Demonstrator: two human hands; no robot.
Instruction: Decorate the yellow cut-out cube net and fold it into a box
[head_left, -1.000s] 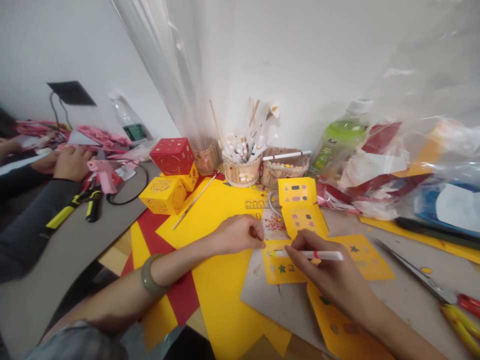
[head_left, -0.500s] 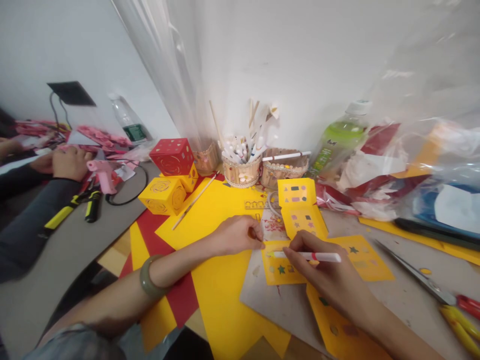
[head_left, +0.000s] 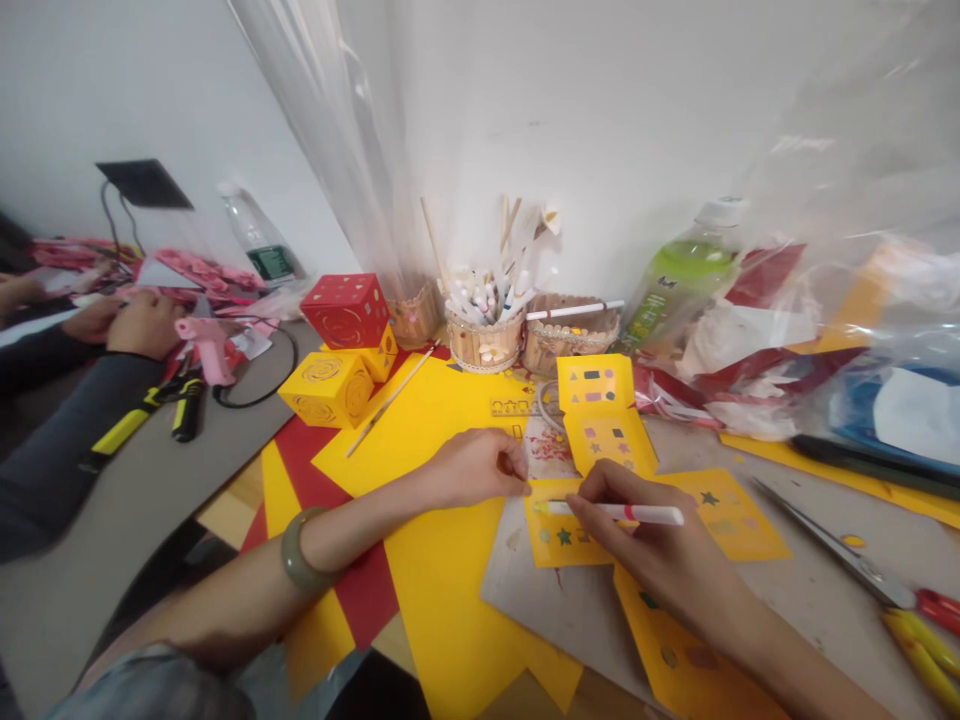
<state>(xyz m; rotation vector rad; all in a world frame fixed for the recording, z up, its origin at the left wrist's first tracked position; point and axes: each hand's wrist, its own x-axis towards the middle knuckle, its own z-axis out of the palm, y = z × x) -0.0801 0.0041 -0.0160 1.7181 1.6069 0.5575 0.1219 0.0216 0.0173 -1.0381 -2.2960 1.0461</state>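
My right hand (head_left: pixel 664 555) is closed around a white marker (head_left: pixel 660 515) with a pinkish-red band. The marker's greenish-yellow tip points left, over one panel of a yellow paper cutout (head_left: pixel 585 553). This cutout is shaped like an unfolded box, and small coloured shapes such as stars, circles and rectangles dot its panels. My left hand (head_left: pixel 476 468) has its fingers curled, with the fingertips pinched at the top left corner of the same panel. Below the cutout lies a grey board (head_left: pixel 517 580), and beyond my left hand a stencil ruler (head_left: pixel 514 408).
Red (head_left: pixel 345 312) and yellow (head_left: pixel 326 392) boxes stand left of a marker-filled basket (head_left: pixel 484 345). A green drink bottle (head_left: pixel 679 270) stands behind. Scissors (head_left: pixel 862 570) lie at right. At left, another person's hands (head_left: pixel 146 325) work near a pink glue gun (head_left: pixel 214 350).
Almost nothing differs. Both my hands and the marker keep their places on the cutout; the view has shifted very slightly.
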